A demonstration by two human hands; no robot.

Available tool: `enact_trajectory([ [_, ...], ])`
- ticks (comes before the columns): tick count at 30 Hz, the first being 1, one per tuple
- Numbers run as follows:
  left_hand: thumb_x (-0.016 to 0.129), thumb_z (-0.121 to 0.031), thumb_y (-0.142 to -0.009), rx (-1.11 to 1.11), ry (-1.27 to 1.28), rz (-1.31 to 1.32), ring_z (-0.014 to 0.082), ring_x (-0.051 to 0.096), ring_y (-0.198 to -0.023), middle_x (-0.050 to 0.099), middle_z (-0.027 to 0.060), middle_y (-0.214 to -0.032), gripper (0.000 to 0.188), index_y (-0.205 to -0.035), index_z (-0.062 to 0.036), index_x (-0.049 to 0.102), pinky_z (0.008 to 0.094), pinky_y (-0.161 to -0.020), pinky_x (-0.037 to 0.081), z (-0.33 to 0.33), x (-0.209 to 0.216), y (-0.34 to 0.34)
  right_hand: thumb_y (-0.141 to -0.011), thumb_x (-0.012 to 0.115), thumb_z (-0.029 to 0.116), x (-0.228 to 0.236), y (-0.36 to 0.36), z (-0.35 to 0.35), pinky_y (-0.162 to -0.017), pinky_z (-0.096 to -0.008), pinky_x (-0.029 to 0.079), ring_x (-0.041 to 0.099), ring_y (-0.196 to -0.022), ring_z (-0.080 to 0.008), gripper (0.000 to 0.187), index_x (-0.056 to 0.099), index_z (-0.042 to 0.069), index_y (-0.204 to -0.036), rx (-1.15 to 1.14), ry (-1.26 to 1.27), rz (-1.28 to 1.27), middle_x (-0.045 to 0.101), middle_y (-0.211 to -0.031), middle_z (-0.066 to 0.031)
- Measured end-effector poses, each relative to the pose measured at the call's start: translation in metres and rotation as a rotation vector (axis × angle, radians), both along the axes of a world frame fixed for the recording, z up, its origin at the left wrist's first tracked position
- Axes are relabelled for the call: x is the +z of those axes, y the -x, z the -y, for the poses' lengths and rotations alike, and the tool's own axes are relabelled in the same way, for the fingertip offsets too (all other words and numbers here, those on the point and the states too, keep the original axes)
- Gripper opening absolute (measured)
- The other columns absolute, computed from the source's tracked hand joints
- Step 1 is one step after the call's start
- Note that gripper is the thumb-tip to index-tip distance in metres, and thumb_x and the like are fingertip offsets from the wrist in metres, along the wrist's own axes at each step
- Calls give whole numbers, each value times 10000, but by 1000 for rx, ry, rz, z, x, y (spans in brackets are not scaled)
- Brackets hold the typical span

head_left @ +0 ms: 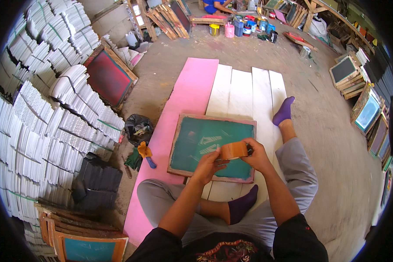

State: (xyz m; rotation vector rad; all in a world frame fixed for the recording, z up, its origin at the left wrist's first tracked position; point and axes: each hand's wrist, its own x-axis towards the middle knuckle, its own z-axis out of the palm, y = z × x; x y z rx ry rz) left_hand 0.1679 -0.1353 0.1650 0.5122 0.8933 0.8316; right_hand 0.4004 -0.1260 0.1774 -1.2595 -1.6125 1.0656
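Observation:
A roll of brown packing tape (234,150) is held up between my two hands, above a wooden-framed printing screen (188,142). The fingers of my right hand (258,157) close round the roll's right side. At its left edge, the thumb and fingers of my left hand (209,167) pinch the tape; the exact contact is too small to make out. The screen lies flat between my legs, its mesh blue-green with pale shoe-like shapes on it. My hands and the roll cover part of its lower right.
Under the screen are white boards (242,89) and a pink sheet (185,87). Tall bundled white stacks (70,94) rise at left, beside a black bag (138,129) and an orange cloth (144,149). Paint cans (247,30) and a seated person (217,6) are far ahead.

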Motion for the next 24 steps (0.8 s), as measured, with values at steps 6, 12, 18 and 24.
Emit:
enact_trajectory([
  [6,733,-274,-953,99,-10,-169,158,655,-861,669,48,-976,290,-1056,-12,665,348,-809,582,-2,-31,1,-761,792,29,-34,-4,13,-729,-313,535,652,-814,-171,443,610,60,-1164,-24,38,42,666,-996,-61],
  [12,729,-257,-957,53,26,-212,158,656,-777,661,49,-891,275,-1013,4,667,328,-737,594,5,-55,12,-765,797,59,-59,5,33,-747,-327,544,661,-853,-174,447,612,56,-1172,-75,84,-15,666,-1015,-70],
  [18,686,-219,-984,72,-72,-374,179,665,-791,666,99,-940,285,-1013,61,643,337,-720,602,4,-70,-1,-756,784,72,-65,-7,39,-784,-365,553,686,-903,-246,449,611,58,-1170,-77,62,164,670,-1034,-115],
  [24,670,-169,-983,198,-128,-540,183,656,-768,666,120,-934,251,-998,79,637,334,-709,592,1,-73,1,-733,753,142,-59,-21,42,-809,-408,546,676,-909,-318,433,620,71,-1138,-89,-100,444,664,-1048,-127],
])
